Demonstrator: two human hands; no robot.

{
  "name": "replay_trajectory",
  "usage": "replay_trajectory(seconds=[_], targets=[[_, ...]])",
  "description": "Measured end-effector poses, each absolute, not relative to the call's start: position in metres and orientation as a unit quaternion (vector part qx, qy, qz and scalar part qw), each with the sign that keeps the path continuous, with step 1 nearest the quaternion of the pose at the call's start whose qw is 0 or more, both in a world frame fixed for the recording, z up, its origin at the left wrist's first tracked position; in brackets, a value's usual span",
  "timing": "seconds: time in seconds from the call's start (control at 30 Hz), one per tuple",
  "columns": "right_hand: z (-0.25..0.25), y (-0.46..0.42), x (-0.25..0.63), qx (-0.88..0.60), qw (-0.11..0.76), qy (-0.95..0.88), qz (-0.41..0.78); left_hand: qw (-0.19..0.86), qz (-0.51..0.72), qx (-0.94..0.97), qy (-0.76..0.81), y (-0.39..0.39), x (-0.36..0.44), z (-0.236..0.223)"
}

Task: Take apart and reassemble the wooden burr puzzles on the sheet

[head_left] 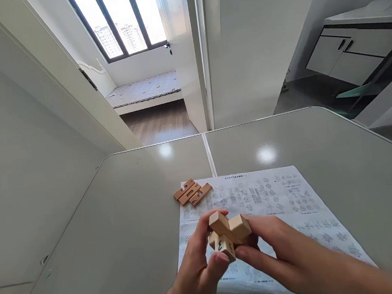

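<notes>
Between my two hands is a wooden burr puzzle (228, 232) of pale interlocking blocks, raised above a printed sheet. My left hand (202, 261) grips it from the left, thumb on the front block that bears a dark number. From the right, the fingers of my right hand (276, 245) close on the same puzzle. Its underside is hidden by my fingers. Past the hands, three flat reddish-brown notched wooden pieces (190, 193) with numbers lie side by side, partly on the sheet's upper left corner.
The printed instruction sheet (265, 196), full of small diagrams, lies on a grey-green table (130, 226) with a pale seam down its middle. Beyond the table's far edge are an open door (184, 52), a bed (146, 88) under a window, and white cabinets (352, 53) at right.
</notes>
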State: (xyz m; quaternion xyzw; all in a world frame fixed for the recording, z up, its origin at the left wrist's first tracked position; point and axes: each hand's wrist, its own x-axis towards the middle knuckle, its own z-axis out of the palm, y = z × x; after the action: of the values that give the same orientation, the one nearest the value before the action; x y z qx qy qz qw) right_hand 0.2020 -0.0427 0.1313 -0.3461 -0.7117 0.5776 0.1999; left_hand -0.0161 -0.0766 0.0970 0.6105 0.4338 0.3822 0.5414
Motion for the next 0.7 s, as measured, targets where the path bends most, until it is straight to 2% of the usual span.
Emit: replay_trajectory(seconds=[0.13,0.27,0.37,0.57,0.7], targets=[[0.130,-0.046,0.199,-0.324,0.204,-0.679,0.626,0.574,0.377,0.603,0.405,-0.078,-0.016,0.094],[0.119,-0.043,0.199,-0.238,0.170,-0.588,0.754,0.552,0.379,0.612,0.421,-0.082,-0.021,0.087],[0.108,-0.040,0.198,-0.172,0.186,-0.513,0.820,0.563,0.376,0.611,0.411,-0.085,-0.023,0.082],[0.106,-0.041,0.195,-0.180,0.212,-0.489,0.827,0.569,0.381,0.608,0.403,-0.086,-0.023,0.085],[0.112,-0.043,0.195,-0.199,0.216,-0.498,0.816,0.537,0.393,0.622,0.413,-0.084,-0.019,0.090]])
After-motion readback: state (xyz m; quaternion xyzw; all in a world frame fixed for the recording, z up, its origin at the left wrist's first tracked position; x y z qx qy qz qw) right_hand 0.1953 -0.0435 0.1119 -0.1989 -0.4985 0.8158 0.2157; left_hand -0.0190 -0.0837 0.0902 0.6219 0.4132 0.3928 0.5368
